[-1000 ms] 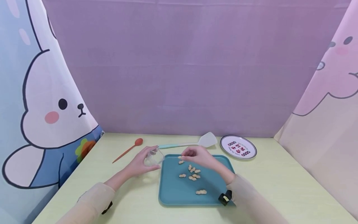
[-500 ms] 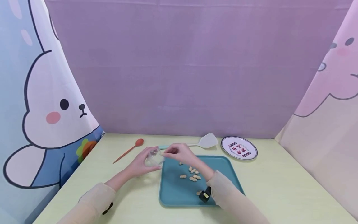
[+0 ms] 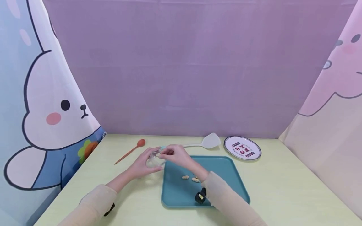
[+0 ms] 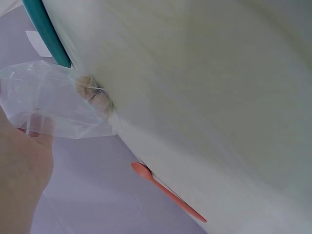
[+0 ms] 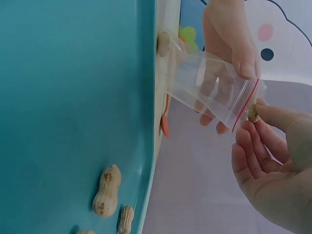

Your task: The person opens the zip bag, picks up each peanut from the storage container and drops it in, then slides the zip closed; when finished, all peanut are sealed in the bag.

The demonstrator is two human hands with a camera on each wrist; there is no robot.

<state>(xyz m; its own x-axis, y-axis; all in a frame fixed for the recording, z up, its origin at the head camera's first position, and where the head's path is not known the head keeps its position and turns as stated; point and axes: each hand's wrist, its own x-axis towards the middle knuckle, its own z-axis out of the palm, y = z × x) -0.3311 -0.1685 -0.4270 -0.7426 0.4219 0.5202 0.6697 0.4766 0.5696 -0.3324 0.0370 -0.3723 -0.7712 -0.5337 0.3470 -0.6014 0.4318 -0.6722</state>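
Note:
My left hand (image 3: 141, 164) grips a clear zip-lock bag (image 5: 204, 83) with a red line along its mouth, held off the left edge of the teal tray (image 3: 181, 199). A peanut (image 4: 95, 96) lies at the bottom of the bag, in the left wrist view. At the bag's mouth, my right hand (image 3: 178, 156) pinches another peanut (image 5: 252, 112) between thumb and fingertips; only part of it shows. Unshelled peanuts (image 5: 107, 190) lie on the tray, some hidden under my right arm in the head view.
An orange-red spoon (image 3: 130, 151) lies left of the bag. Behind the tray is a spatula (image 3: 210, 141) with a white blade, its handle partly covered by my right hand. A white plate (image 3: 242, 148) with red lettering stands at the back right. A purple cloth (image 3: 181, 69) hangs behind the table.
My right hand has moved left from above the tray to the bag's mouth, carrying the pinched peanut. The left hand and the bag have stayed nearly still.

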